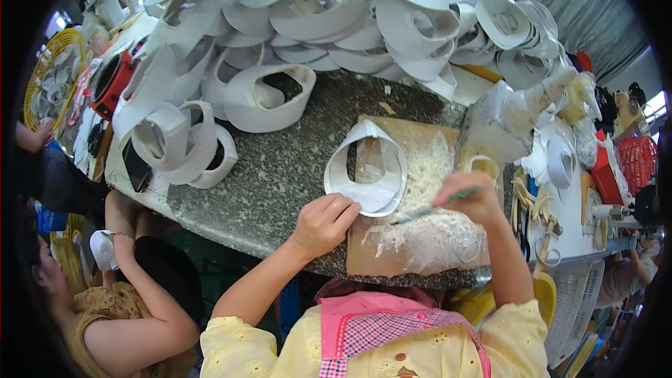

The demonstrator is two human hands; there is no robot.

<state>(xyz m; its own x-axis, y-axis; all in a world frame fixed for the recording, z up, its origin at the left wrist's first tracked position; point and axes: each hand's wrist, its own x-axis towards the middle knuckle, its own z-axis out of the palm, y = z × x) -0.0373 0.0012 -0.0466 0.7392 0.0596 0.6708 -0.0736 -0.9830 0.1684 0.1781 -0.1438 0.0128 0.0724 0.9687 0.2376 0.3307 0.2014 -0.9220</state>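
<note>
A white ring-shaped piece like a sun visor (385, 203) lies over the left edge of a brown board (371, 255). My left hand (323, 222) is closed on the lower left rim of this visor, fingertips pinching it. Between the closed fingers of my right hand (467, 197) is a thin green-handled brush (427, 212). It slants down to the left, its tip low over the board, just right of the visor's lower edge. Pale, crusty, glue-like residue (427, 238) covers much of the board.
Stacked white visors (315, 10) crowd the back of the speckled stone tabletop (273, 168); several more (189, 140) stand at left by a dark phone (135, 166). A crusted, spouted container (497, 126) stands at right. Nearby, a seated person (133, 315) holds a white piece.
</note>
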